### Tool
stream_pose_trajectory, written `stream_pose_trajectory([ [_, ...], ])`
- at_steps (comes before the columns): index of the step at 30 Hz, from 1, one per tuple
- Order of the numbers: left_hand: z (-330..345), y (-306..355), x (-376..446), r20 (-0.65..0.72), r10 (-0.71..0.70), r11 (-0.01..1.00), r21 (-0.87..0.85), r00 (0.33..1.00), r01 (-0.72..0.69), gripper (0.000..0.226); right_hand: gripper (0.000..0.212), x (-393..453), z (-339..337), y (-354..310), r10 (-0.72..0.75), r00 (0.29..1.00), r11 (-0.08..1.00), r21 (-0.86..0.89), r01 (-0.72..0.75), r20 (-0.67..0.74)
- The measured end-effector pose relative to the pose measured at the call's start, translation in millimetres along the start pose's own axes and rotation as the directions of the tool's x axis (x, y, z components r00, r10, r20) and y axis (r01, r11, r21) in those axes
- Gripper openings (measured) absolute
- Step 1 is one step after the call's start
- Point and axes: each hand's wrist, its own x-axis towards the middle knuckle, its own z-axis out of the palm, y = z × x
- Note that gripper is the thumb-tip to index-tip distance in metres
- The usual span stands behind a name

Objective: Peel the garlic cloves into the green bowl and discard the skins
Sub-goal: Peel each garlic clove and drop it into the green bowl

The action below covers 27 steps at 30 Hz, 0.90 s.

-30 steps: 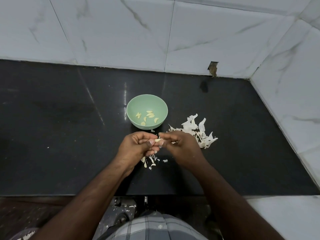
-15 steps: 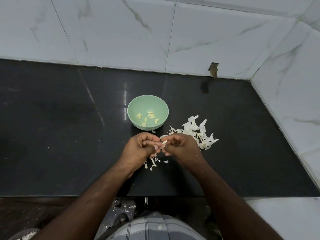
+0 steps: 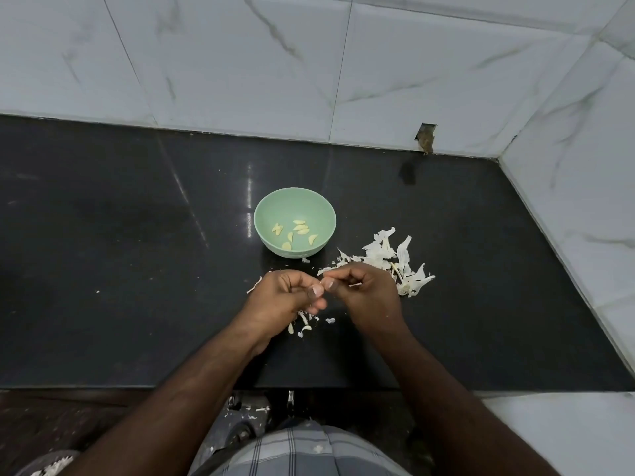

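A pale green bowl (image 3: 266, 209) stands on the black counter (image 3: 120, 269) and holds several peeled garlic cloves (image 3: 299, 229). Just in front of it, my left hand (image 3: 280, 298) and my right hand (image 3: 366, 295) meet fingertip to fingertip. Both have curled fingers and pinch a small garlic clove (image 3: 322, 281), which is almost wholly hidden by the fingers. A pile of white garlic skins (image 3: 395, 257) lies right of the bowl, partly behind my right hand. Under my left hand lie a few small garlic bits and skin scraps (image 3: 304, 325).
White marble-look tiled walls (image 3: 240, 70) close off the back and the right side of the counter. A small broken hole (image 3: 426, 140) sits at the base of the back wall. The counter's front edge runs just below my forearms.
The pale clove, plainly visible between my fingertips a second ago, is now nearly covered by them. Both hands stay in the same spot in front of the bowl.
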Motion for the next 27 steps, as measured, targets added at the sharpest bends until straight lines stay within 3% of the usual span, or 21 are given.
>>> stream_pose_trajectory([
  [4,-2,3,0,0.019,-0.112,0.992,-0.064,0.994,0.113,0.017,0.016,-4,8,5,-0.244,0.967,0.962,-0.146,0.232,-0.069],
  [7,-2,2,2,0.013,-0.136,0.987,-0.085,0.991,0.137,0.019,0.031,-3,6,6,-0.32,0.943,0.932,-0.208,0.297,-0.088],
  [10,-3,2,1,-0.005,-0.137,0.987,-0.085,0.991,0.136,0.019,0.047,2,-4,4,-0.273,0.96,0.923,-0.265,0.278,0.053],
  [12,-4,2,1,-0.014,-0.127,0.99,-0.066,0.992,0.126,0.021,0.042,2,-6,0,-0.21,0.97,0.94,-0.248,0.236,0.126],
  [17,-1,7,-2,-0.055,-0.057,0.998,-0.02,0.997,0.056,0.032,0.012,0,-1,-7,-0.027,0.997,0.996,-0.085,0.034,0.074],
  [22,-7,9,-4,-0.027,0.053,0.999,0.004,0.998,-0.053,0.027,0.019,2,-5,-15,-0.008,0.992,0.993,0.119,-0.007,0.128],
  [27,-12,4,-2,-0.151,0.04,0.998,0.061,0.988,-0.031,0.038,0.024,5,-3,-12,-0.022,0.999,1.0,0.018,0.021,0.034],
])
